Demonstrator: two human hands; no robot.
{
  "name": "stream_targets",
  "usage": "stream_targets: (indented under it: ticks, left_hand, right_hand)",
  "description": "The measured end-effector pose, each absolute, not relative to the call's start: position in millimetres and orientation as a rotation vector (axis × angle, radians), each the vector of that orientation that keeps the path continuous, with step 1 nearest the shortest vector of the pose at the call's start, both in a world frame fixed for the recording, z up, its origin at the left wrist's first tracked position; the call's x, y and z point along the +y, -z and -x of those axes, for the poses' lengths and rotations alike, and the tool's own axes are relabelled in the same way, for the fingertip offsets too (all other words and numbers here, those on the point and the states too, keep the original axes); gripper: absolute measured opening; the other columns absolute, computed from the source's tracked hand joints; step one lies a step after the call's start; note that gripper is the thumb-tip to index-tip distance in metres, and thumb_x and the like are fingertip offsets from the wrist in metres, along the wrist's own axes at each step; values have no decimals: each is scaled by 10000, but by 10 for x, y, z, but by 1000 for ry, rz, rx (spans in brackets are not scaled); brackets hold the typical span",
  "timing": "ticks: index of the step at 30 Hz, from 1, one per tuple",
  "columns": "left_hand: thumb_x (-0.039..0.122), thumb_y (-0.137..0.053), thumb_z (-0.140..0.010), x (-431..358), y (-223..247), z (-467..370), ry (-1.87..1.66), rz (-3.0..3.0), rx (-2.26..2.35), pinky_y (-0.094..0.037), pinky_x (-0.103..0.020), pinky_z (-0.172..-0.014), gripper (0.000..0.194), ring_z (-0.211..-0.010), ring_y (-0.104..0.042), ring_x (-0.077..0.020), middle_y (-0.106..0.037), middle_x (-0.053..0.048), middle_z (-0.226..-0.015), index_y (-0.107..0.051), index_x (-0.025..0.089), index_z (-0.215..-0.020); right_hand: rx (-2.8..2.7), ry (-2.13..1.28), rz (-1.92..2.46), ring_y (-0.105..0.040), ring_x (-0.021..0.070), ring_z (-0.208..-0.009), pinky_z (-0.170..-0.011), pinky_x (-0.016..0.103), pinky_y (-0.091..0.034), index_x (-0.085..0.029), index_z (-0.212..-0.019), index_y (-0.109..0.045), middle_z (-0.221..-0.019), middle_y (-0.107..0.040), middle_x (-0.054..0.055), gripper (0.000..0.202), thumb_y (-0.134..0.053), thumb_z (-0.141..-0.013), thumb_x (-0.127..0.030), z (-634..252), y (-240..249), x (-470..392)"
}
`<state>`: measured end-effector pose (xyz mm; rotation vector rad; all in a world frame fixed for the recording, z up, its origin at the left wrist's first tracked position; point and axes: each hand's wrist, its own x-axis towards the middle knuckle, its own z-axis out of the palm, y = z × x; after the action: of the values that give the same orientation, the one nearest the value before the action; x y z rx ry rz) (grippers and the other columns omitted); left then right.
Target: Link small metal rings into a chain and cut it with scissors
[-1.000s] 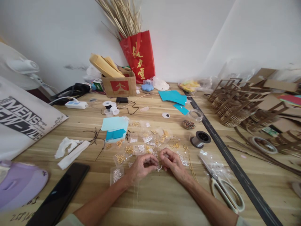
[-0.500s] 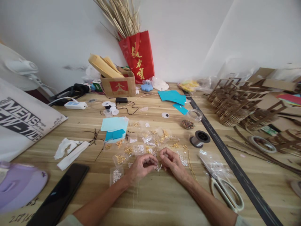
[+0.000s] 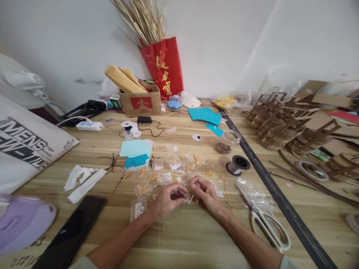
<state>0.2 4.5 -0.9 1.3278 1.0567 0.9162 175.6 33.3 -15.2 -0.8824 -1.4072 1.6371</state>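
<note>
My left hand point(image 3: 171, 198) and my right hand point(image 3: 204, 192) meet low in the middle of the head view, just above the table. Each has its fingers closed in a pinch. Between the fingertips hangs a small whitish curved strand point(image 3: 190, 200), perhaps beaded; it is too small to make out exactly. Faint thin thread point(image 3: 159, 231) trails down below my left hand. Just beyond the fingers lie small clear bags of gold findings point(image 3: 153, 179) and silver findings point(image 3: 167, 176). A gold chain point(image 3: 227, 196) lies right of my right hand.
Scissors point(image 3: 269, 228) lie at the right, near a wire spool point(image 3: 238, 165) and a dish of brown beads point(image 3: 223, 148). A black phone point(image 3: 73, 231) rests at the front left. Brown woven baskets point(image 3: 280, 123) crowd the right. Behind stand a cardboard box point(image 3: 140, 104) and red bag point(image 3: 174, 67).
</note>
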Motion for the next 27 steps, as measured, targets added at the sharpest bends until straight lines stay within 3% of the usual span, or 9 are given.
stream_targets:
  ticks: [10,19,27]
  left_hand:
    - [200,-644,-741,40,-30,9,-945,-1336,1080,-462,-264,-692,96,-733,-590,-156,-646,-43,-778,-650,136,-812]
    - [283,-639,-777,60,-52,35,-1015,-1325,1094,-464,-257,-696,148,-750,-589,-164,-667,-41,-792,-665,142,-811]
    - [305,-624,-774,70,-51,40,-1010,-1420,1134,-421,-239,-616,185,-641,-533,-140,-612,-18,-664,-631,140,-692]
  right_hand:
    - [-1493,-1617,933,-366,68,-435,-425,194,-263,-171,-775,-538,-531,-427,-66,283,-589,-838,-442,-1781,81,320]
    - [-1679,-1532,914,-325,81,-493,-474,219,-237,-156,-723,-549,-532,-382,-63,297,-584,-840,-427,-1749,-3,276]
    - [-1788,-1493,930,-336,94,-516,-482,223,-245,-169,-728,-565,-557,-408,-46,281,-579,-841,-425,-1740,63,268]
